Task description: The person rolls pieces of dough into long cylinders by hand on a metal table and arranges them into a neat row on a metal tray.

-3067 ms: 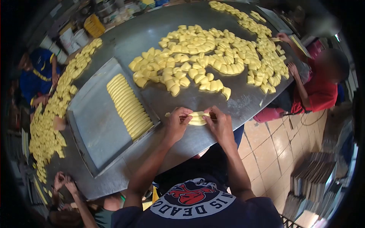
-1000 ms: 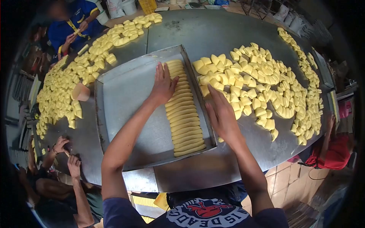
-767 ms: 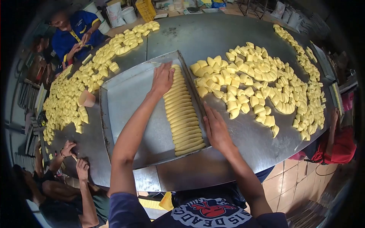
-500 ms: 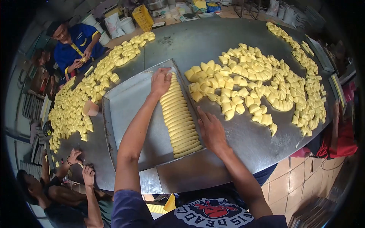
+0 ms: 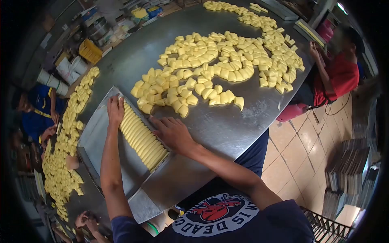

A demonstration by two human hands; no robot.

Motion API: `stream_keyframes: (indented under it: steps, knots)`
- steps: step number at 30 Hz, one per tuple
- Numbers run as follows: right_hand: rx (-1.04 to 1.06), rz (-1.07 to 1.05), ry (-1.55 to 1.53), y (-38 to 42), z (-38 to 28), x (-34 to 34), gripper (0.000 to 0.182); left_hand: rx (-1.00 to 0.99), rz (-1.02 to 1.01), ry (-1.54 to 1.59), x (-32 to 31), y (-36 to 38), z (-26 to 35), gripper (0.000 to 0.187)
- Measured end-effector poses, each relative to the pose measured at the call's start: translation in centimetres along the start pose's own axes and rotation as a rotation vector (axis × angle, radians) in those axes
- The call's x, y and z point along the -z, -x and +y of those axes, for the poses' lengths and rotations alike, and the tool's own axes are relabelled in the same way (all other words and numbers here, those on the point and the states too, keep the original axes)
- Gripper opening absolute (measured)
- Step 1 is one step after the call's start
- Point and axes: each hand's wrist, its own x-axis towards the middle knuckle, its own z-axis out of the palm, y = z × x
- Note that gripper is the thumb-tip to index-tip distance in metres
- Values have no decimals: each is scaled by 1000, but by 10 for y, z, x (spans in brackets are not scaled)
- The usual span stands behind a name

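Observation:
A metal tray (image 5: 94, 130) lies on the steel table, with a tight row of yellow dough rolls (image 5: 142, 139) along its right side. At the far end of that row is my left hand (image 5: 116, 111), its fingers bent down and close together over the tray. Whatever is under those fingertips is hidden. My right hand (image 5: 174, 134) rests palm down beside the tray's right edge, fingers spread and holding nothing. Just beyond it lie many cut pieces of yellow dough (image 5: 184, 97).
More dough pieces (image 5: 75, 109) line the table's left side, around a pinkish cup (image 5: 72, 163). A person in blue (image 5: 38, 109) works at the left, another in red (image 5: 340, 77) at the right. Another person's hands (image 5: 86, 222) show at lower left. Stacked trays (image 5: 346, 166) stand on the floor.
My view has swung right, so the tray and dough appear farther left. My left hand stays at the row's far end, and my right hand stays beside the tray.

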Motion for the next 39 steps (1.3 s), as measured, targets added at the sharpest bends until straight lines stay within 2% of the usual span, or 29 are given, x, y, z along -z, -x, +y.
stream_keyframes:
  steps: [1, 3, 5, 6, 8, 10, 11, 12, 13, 14, 18, 20, 21, 23, 24, 25, 27, 28, 30, 31, 34, 36, 37, 39]
  knots:
    - [14, 53, -26, 4, 3, 9, 48, -15, 67, -26, 0, 1, 1, 39]
    - [-16, 87, -82, 19, 22, 31, 46, -49, 44, -36, 3, 2, 0, 42]
    - [-41, 151, -84, 32, 47, 61, 41, 70, -119, 81, 10, 4, 2, 44]
    - [-45, 192, -29, 35, 62, 80, 38, 71, -119, 80, 14, 7, 6, 44]
    - [-183, 293, -11, 42, 93, 116, 31, -44, 74, -255, 25, 14, 27, 44]
    - [-319, 341, 185, 48, 123, 151, 28, -58, 65, -178, 54, 32, 67, 41]
    - [-320, 336, 191, 55, 141, 161, 28, -75, 63, -103, 72, 43, 94, 38]
    - [-334, 315, 347, 64, 163, 164, 30, -72, 60, -96, 89, 56, 124, 38]
    - [-348, 292, 501, 72, 179, 163, 32, -119, 48, 25, 108, 73, 157, 35]
    - [-305, 277, 507, 77, 188, 163, 33, -167, 36, 145, 122, 89, 185, 32]
    - [-299, 226, 313, 93, 151, 162, 26, -125, -40, 614, 135, 149, 253, 24]
    - [-365, 198, 126, 106, 130, 153, 22, -72, -193, 817, 120, 178, 266, 23]
    - [-369, 191, 128, 112, 119, 149, 22, -19, -229, 980, 103, 190, 274, 23]
    - [-442, 282, -357, 123, 100, 143, 24, 123, -302, 1217, 74, 203, 298, 26]
    - [-501, 305, -499, 128, 90, 140, 22, 213, -339, 1288, 62, 202, 312, 27]
    - [-503, 295, -500, 129, 80, 143, 22, 223, -336, 1289, 46, 204, 321, 27]
    - [-650, 179, -1009, 130, 61, 152, 24, 354, -440, 1302, 21, 207, 334, 30]
    - [-628, 131, -991, 133, 61, 153, 32, 359, -441, 1301, 16, 205, 337, 30]
    - [-581, 99, -940, 136, 56, 161, 36, 440, -626, 1320, 12, 202, 343, 38]
    - [-527, 70, -889, 137, 54, 166, 40, 439, -631, 1319, 12, 201, 344, 38]
    - [-542, 89, -841, 138, 51, 174, 43, 346, -591, 1279, 11, 199, 346, 42]
    - [-528, 120, -780, 137, 47, 175, 41, 292, -424, 1442, 9, 197, 352, 39]
    - [-513, 148, -716, 135, 45, 175, 39, 291, -427, 1439, 11, 196, 354, 39]
    - [-464, 141, -599, 130, 36, 179, 37, 419, -568, 1609, 19, 194, 356, 30]
